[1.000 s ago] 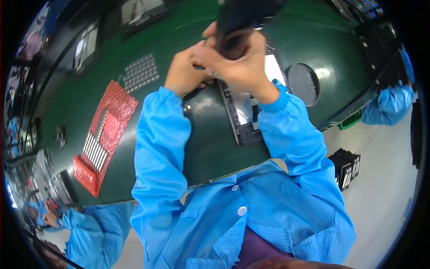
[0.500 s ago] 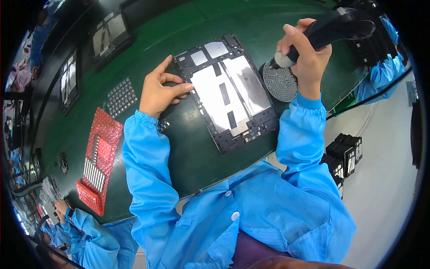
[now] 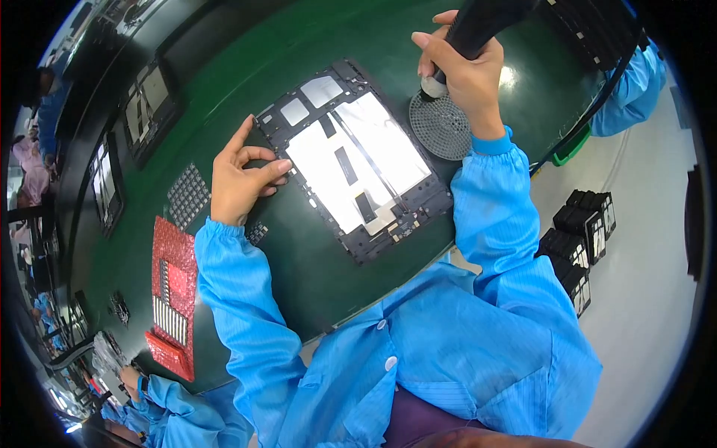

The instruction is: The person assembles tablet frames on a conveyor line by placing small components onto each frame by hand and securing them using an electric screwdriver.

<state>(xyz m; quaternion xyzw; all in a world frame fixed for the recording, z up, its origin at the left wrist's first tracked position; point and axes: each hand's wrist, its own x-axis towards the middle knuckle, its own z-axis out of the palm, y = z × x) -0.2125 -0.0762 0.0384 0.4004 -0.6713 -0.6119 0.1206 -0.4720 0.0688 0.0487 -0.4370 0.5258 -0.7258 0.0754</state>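
Observation:
An opened tablet [image 3: 358, 160], black-framed with silver battery panels, lies tilted on the green tabletop. At its left edge is my left hand [image 3: 243, 175], index finger stretched toward the upper corner and thumb touching the side. These fingers are spread, not wrapped round the tablet. My right hand [image 3: 470, 78] is closed round a black electric screwdriver [image 3: 478, 26] with a pale nose, pointing down. Its nose is over the upper rim of a round grey perforated screw tray [image 3: 441, 131], right of the tablet. Whether the bit touches the tray cannot be made out.
Left of my arm lie a grid of small dark parts [image 3: 188, 196] and red bubble wrap [image 3: 175, 246] with metal strips. More opened tablets [image 3: 146, 108] stand at the far left. Black stacks [image 3: 579, 239] rest below the table's right side. Co-workers' blue sleeves [image 3: 631, 93] show at both sides.
The view has shifted, so the tablet and both hands appear further left. The screwdriver looks more upright and stays at the tray. My left hand keeps its place at the tablet's edge.

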